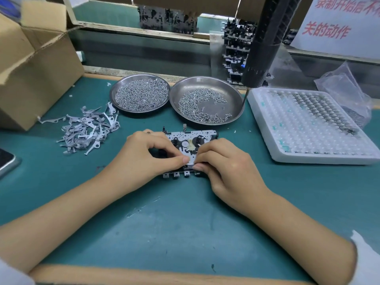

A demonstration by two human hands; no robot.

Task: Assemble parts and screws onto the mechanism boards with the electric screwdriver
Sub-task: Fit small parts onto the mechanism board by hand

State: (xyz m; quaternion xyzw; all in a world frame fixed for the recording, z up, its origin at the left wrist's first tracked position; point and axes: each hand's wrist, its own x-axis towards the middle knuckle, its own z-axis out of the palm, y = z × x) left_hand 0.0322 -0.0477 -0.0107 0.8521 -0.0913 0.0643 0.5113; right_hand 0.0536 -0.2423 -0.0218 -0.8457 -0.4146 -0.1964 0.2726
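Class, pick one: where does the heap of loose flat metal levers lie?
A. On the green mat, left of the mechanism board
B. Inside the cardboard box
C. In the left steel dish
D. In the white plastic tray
A: the levers lie bare on the green mat, left of the mechanism board under both hands.

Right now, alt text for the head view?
Both hands, left hand and right hand, pinch at the near edge of a metal board on a green mat. Behind it sit two screw dishes, loose metal levers and a white tray.
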